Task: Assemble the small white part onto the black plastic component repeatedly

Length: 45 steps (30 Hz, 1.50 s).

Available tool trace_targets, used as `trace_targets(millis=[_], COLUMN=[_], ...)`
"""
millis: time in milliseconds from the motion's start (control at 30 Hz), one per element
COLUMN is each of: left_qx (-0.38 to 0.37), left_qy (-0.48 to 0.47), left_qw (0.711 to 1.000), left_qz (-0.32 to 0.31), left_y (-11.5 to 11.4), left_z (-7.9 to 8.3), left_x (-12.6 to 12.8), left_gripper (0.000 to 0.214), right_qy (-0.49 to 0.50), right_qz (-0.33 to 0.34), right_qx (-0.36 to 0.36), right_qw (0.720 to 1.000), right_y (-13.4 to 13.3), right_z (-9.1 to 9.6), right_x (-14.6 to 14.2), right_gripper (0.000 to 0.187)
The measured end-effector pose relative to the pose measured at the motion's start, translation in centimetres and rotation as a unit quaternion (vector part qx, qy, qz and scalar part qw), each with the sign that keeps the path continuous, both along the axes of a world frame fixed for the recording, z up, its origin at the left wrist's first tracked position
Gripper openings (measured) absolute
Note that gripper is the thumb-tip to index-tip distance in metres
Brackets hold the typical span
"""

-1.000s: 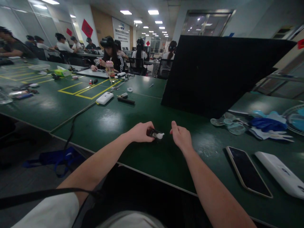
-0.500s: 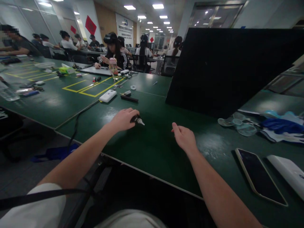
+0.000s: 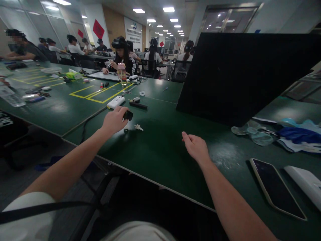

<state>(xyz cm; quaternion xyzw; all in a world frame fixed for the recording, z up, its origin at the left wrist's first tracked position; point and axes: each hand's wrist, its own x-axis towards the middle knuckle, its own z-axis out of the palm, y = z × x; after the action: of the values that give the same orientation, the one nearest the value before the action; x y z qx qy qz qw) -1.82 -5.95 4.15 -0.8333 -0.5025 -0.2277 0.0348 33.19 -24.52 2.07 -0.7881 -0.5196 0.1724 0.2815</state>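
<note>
My left hand (image 3: pixel 114 119) is closed on a small black block-like part (image 3: pixel 128 115), held just over the green table. Below and right of it lies a small whitish part with a pointed tip (image 3: pixel 138 127). A little black piece (image 3: pixel 126 130) rests beside that one, under my fingers. Farther right, my right hand (image 3: pixel 197 147) is closed with the thumb laid over curled fingers; whether anything is inside is hidden.
Beyond my left hand are a white power bank (image 3: pixel 116 102), a dark bar (image 3: pixel 138 105) and a tape roll (image 3: pixel 142 93). A large black panel (image 3: pixel 238 77) stands at right. A phone (image 3: pixel 277 187) lies near my right forearm. Across the table sits a person (image 3: pixel 122 57).
My left hand has moved left and back, with the black part in it. The whitish pointed part now lies uncovered on the table. My right hand has stayed in place.
</note>
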Motion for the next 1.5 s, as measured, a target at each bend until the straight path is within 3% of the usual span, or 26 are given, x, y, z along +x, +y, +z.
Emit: trace_targets(millis=[67, 167, 333, 600, 767, 900, 1000, 1067, 1200, 1267, 1300, 1367, 1500], left_qx=[-0.048, -0.140, -0.189, -0.198, -0.221, -0.205, -0.231, -0.279, -0.346, -0.363, -0.362, -0.329, -0.236], left_qy=[-0.117, -0.238, -0.267, -0.082, -0.067, -0.075, -0.115, -0.195, -0.444, -0.523, -0.540, -0.529, -0.386], left_qw=[0.991, 0.960, 0.945, 0.971, 0.956, 0.938, 0.912, 0.885, 0.795, 0.749, 0.741, 0.769, 0.877], left_qz=[0.038, 0.045, -0.001, -0.106, -0.181, -0.268, -0.320, -0.316, -0.227, -0.183, -0.165, -0.144, -0.159], left_y=[0.8, 2.2, 2.7, -0.7, -4.8, -8.8, -10.1, -9.7, -7.5, -6.3, -5.7, -4.7, -3.9], left_z=[-1.5, -4.0, -6.1, -5.1, -4.1, -3.9, -3.9, -3.9, -3.9, -4.0, -4.1, -4.4, -5.2], left_x=[0.6, 2.1, 4.8, 11.3, 16.5, 19.4, 19.8, 19.4, 18.4, 17.9, 17.7, 17.1, 15.7], left_gripper=[0.052, 0.055, 0.053, 0.052, 0.050, 0.050, 0.049, 0.048, 0.039, 0.037, 0.037, 0.040, 0.046], right_qy=[0.000, 0.002, 0.008, 0.043, 0.112, 0.129, 0.110, 0.085, -0.016, -0.083, -0.110, -0.152, -0.158], right_qz=[0.002, 0.002, -0.002, -0.053, -0.135, -0.166, -0.148, -0.115, 0.025, 0.113, 0.147, 0.200, 0.256], right_qx=[0.001, 0.003, 0.013, 0.089, 0.171, 0.188, 0.183, 0.174, 0.135, 0.126, 0.126, 0.109, 0.062], right_qw=[1.000, 1.000, 1.000, 0.994, 0.969, 0.959, 0.966, 0.974, 0.990, 0.982, 0.975, 0.962, 0.952], right_y=[0.0, 0.0, 0.0, -0.3, -0.5, -0.4, -0.3, -0.2, 0.2, 0.5, 0.7, 1.0, 1.0], right_z=[0.0, -0.1, -0.1, 0.5, 0.7, 0.7, 0.7, 0.7, 0.4, 0.1, -0.1, -0.5, -1.1], right_x=[0.0, 0.2, 0.3, 0.7, 2.0, 2.8, 2.7, 2.1, -0.2, -1.8, -2.6, -3.9, -4.5], right_gripper=[0.065, 0.066, 0.068, 0.072, 0.074, 0.077, 0.078, 0.076, 0.060, 0.049, 0.047, 0.043, 0.021])
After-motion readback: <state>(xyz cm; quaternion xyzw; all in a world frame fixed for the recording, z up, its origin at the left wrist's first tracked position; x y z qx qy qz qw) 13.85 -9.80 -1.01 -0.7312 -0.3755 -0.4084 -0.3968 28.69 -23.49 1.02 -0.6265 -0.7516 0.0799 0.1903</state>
